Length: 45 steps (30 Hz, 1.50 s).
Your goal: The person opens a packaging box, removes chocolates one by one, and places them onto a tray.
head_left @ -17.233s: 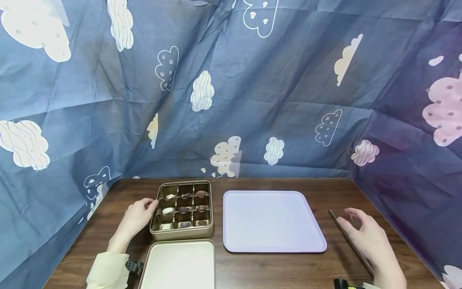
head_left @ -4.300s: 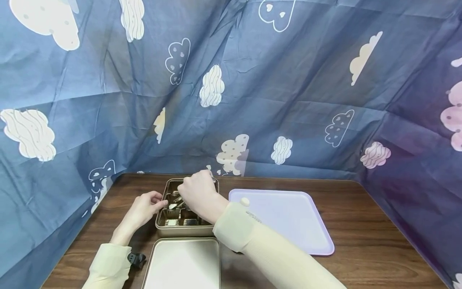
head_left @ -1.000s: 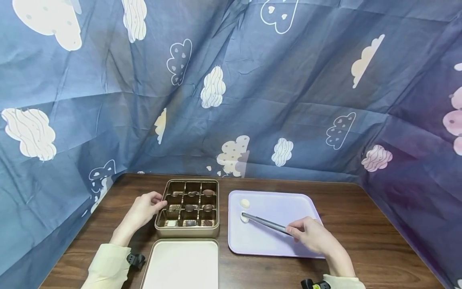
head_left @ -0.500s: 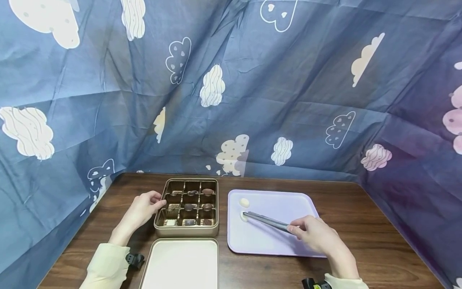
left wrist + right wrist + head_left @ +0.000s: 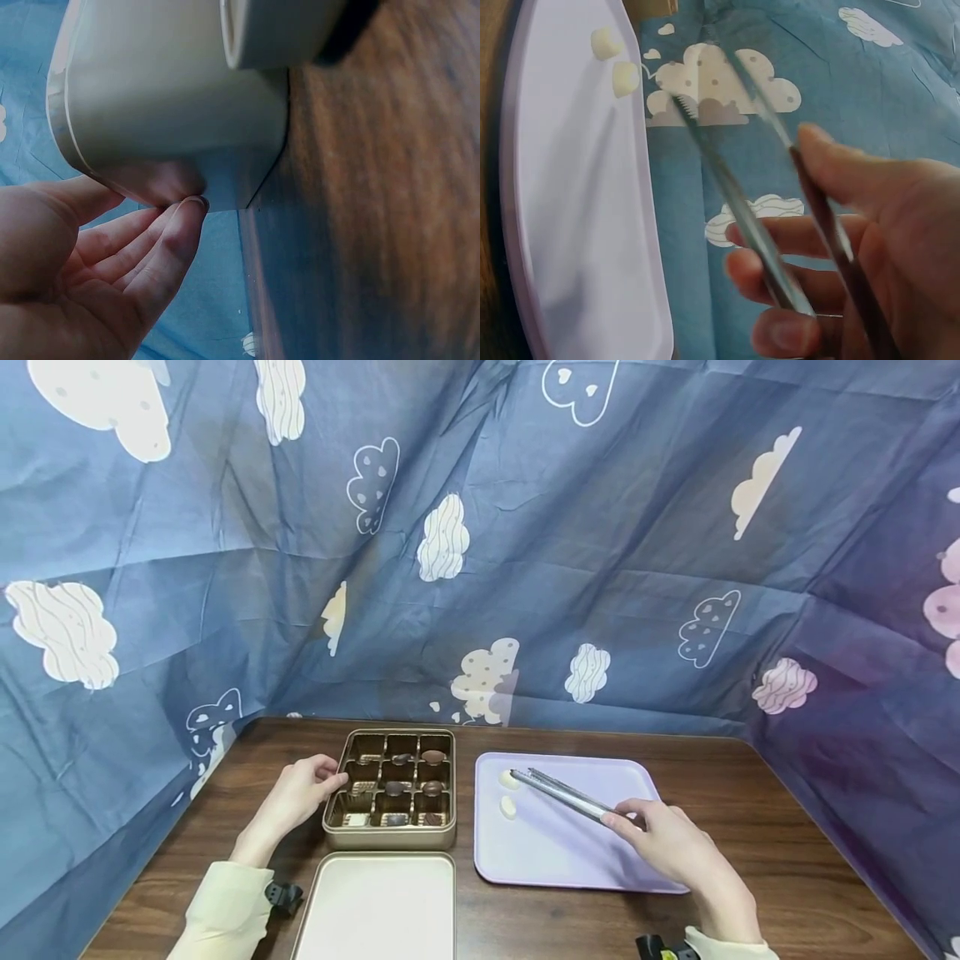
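My right hand grips a pair of long metal tongs. Their serrated tips are spread apart and hold nothing, above the purple tray. Two white chocolates lie on the tray's left part, apart from each other. My left hand rests at the left side of an open gold tin; in the left wrist view its fingertips touch the tin's outer wall. Inside the tin, a gold divided liner holds several dark chocolates and a white one at the front left.
The tin's lid lies flat right in front of the tin. A brown wooden table carries everything. Behind it hangs a blue cloth with printed clouds.
The tongs have let go of the second white chocolate, now lying on the tray, and have risen with tips spread. Earlier, they took white chocolates from the tin. The left hand stays put.
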Tool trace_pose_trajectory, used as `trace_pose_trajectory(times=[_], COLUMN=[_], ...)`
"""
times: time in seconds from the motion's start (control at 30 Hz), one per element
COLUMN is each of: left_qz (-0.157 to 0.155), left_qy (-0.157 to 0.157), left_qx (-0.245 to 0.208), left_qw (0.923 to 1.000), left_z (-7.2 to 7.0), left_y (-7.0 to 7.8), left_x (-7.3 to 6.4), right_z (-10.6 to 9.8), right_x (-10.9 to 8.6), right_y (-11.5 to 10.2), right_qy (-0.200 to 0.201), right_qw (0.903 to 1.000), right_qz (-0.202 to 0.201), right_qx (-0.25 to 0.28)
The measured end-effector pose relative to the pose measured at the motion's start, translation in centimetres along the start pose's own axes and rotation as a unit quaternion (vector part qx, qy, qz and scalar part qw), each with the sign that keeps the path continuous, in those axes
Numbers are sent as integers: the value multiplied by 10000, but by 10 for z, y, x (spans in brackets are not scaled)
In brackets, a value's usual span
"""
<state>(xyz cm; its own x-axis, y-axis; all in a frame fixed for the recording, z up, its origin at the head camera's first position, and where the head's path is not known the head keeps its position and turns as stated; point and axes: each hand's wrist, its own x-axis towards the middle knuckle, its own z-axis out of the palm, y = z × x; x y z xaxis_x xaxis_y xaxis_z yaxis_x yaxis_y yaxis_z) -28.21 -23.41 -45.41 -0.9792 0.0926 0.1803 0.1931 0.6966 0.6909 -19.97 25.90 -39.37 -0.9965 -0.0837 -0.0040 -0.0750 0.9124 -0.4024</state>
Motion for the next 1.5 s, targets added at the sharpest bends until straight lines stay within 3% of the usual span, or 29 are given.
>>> trace_pose_trajectory(times=[0.27,0.43,0.8,1.03,1.3,1.5], left_qz=[-53,-23,33,8,31,27], left_qy=[-36,-12,-7,42,-70,-39], left_qx=[-16,-10,101,98,-19,-20], left_qw=[10000,10000,9999,9999,10000,10000], left_z=[2,0,-7,-7,1,2], left_y=[0,-2,-6,-6,-2,-1], left_x=[-3,-2,-6,-7,-1,1], right_z=[5,10,31,50,57,55], right_x=[0,3,6,9,4,10], right_y=[-4,-12,-42,-65,-85,-105], right_qy=[245,543,1000,1132,1621,1764], right_qw=[9993,9955,9876,9851,9660,9415], right_qz=[-77,-628,-1190,-1294,-1911,-2526], right_qx=[260,462,221,81,-638,-1365])
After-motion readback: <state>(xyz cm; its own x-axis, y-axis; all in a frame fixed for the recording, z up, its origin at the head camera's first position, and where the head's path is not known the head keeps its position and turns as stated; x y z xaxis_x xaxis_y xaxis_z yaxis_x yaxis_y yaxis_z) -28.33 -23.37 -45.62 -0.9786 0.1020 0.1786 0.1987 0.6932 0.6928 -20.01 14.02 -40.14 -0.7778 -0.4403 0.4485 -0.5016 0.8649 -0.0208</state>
